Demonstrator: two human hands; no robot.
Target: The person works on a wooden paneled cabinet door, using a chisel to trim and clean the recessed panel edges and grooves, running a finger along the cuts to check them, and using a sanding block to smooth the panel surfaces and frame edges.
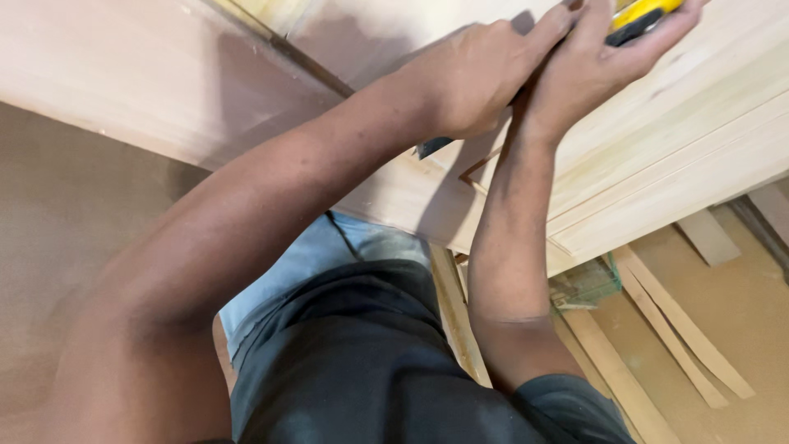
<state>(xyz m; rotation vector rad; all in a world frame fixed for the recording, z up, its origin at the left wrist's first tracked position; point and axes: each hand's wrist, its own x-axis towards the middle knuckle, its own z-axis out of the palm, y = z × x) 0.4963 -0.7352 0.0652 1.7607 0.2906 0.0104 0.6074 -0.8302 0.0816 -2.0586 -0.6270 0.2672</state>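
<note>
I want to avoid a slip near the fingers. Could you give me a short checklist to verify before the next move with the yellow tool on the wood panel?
1. Right hand grips the yellow tool: ok, fingers wrap it at the frame's top edge.
2. Left hand steadies beside it on the panel: ok, it presses on the wood.
3. Left fingers away from the tool's working end: cannot tell, that end is out of view.
4. Panel lies flat and supported: cannot tell, its supports are hidden.
5. Floor underfoot free of scraps: not ok, wood strips lie below the panel edge.
</note>
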